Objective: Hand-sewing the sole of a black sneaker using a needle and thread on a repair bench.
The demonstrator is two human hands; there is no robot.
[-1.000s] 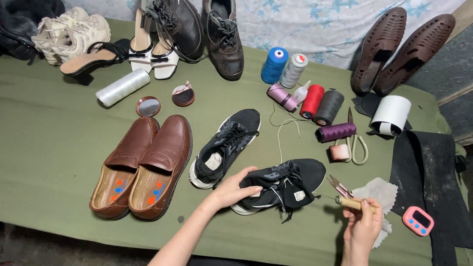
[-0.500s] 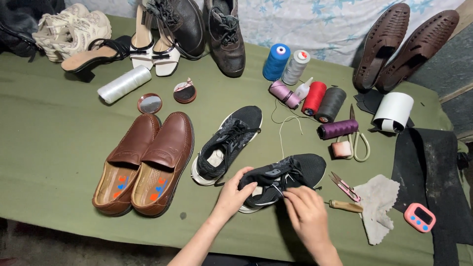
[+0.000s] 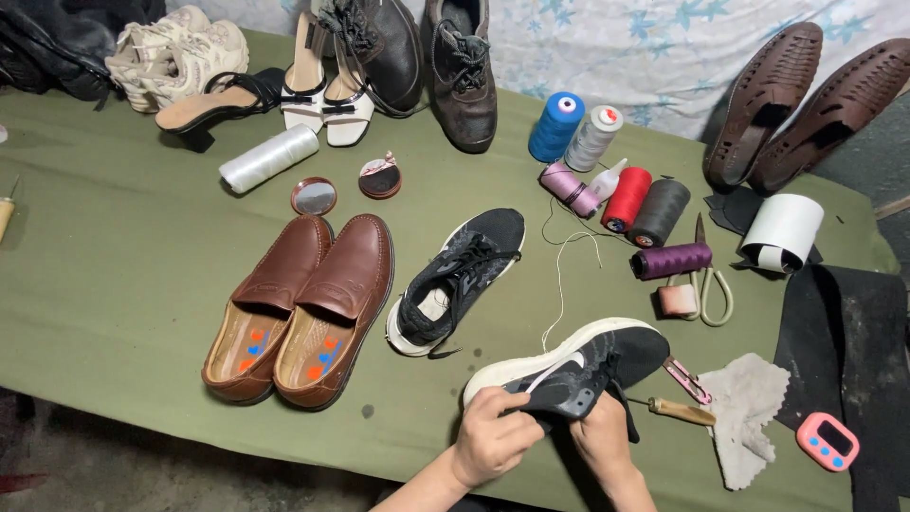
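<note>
At the near edge of the olive-green cloth-covered surface (image 3: 114, 284), both hands clasp one black mesh sneaker with a white sole (image 3: 569, 365), tipped on its side, sole turned away from the person. Left hand (image 3: 493, 438): grip closed on the heel end, fingers wrapped over the collar. Right hand (image 3: 602, 438): grip closed on the underside of the upper, near the laces.

Just right of the grip: wooden-handled awl (image 3: 678, 410), small pink-handled thread snips (image 3: 684, 377), grey rag (image 3: 744, 417). Further right: pink digital timer (image 3: 827, 442) on a black sheet.

Left of the grip, beyond it: matching black sneaker (image 3: 460, 280), upright, laces loose. Further left: pair of brown leather loafers (image 3: 303, 308), side by side.

Beyond the grip: white thread strand (image 3: 559, 275) leading towards a cluster of thread spools (image 3: 621, 180) — blue, white, pink, red, dark grey, purple — with scissors (image 3: 706, 280) beside them.

Far edge: black lace-up boots (image 3: 427, 57), white heeled sandals (image 3: 322, 81), brown woven shoes (image 3: 806, 90).
</note>
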